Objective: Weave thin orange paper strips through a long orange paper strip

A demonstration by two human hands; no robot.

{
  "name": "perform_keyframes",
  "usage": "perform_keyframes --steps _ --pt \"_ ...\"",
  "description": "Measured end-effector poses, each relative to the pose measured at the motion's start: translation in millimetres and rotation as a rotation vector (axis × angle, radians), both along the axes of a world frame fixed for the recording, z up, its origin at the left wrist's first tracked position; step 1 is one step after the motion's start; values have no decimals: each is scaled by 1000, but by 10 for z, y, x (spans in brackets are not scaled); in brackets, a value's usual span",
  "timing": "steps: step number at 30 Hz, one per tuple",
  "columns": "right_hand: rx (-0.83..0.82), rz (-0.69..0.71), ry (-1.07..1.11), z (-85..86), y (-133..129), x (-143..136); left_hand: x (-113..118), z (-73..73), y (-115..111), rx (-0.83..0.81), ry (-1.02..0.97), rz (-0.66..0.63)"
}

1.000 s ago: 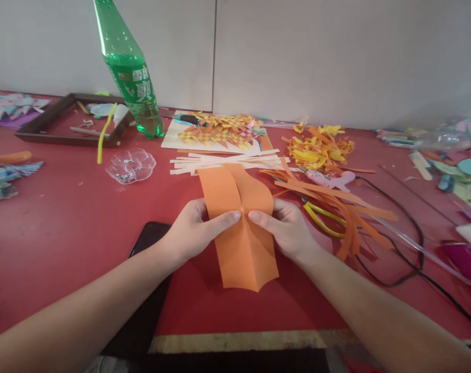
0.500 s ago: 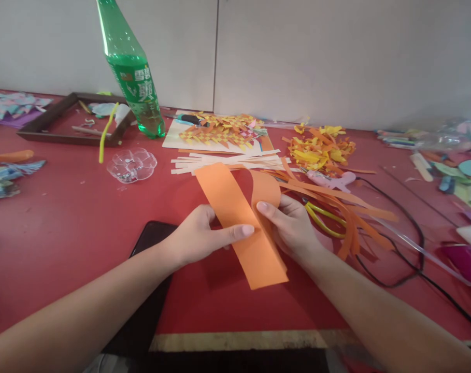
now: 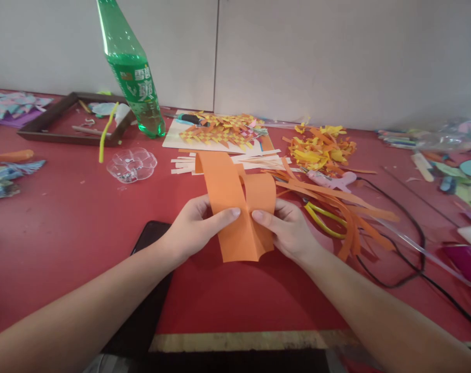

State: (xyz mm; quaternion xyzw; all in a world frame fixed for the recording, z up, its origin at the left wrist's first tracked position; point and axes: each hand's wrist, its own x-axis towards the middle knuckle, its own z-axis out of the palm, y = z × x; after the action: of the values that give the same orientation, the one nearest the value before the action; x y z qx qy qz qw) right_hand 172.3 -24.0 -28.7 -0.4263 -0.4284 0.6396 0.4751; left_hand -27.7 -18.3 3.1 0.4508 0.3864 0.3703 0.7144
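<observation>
Both hands hold one piece of orange paper (image 3: 225,191) above the front of the red table. The paper has a crease running down its lower middle and is split above it into two flaps that curl back. My left hand (image 3: 196,225) grips the left half, thumb on top and fingers hidden behind. On the right half, my right hand (image 3: 289,225) pinches in the same way, its thumb near the crease. Just beyond the paper lie white paper strips (image 3: 184,163). Orange strips (image 3: 347,207) and yellow-handled scissors (image 3: 324,220) lie right of my right hand.
A green bottle (image 3: 136,88) stands back left by a brown frame (image 3: 29,132) and a clear flower-shaped dish (image 3: 132,166). A dark phone-like slab (image 3: 142,290) lies under my left forearm. Rightward are a pink glue gun (image 3: 332,180), its black cable, and a scrap pile (image 3: 320,147).
The orange paper has been spread apart at its crease and turned more upright. Its top left flap now bends backward. My right hand has shifted slightly, and both thumbs sit beside the crease.
</observation>
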Motion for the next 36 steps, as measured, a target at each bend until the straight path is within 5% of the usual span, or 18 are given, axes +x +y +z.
perform_keyframes --steps 15,22,28,36 --pt "19 -88 0 24 7 -31 1 -21 -10 8 42 56" --pt "28 -158 0 42 28 -54 13 22 -15 21 135 -125" --pt "6 -16 8 32 7 -43 4 -1 -2 32 150 3" --pt "85 -56 -99 -28 24 -6 -7 -19 -8 45 104 26"
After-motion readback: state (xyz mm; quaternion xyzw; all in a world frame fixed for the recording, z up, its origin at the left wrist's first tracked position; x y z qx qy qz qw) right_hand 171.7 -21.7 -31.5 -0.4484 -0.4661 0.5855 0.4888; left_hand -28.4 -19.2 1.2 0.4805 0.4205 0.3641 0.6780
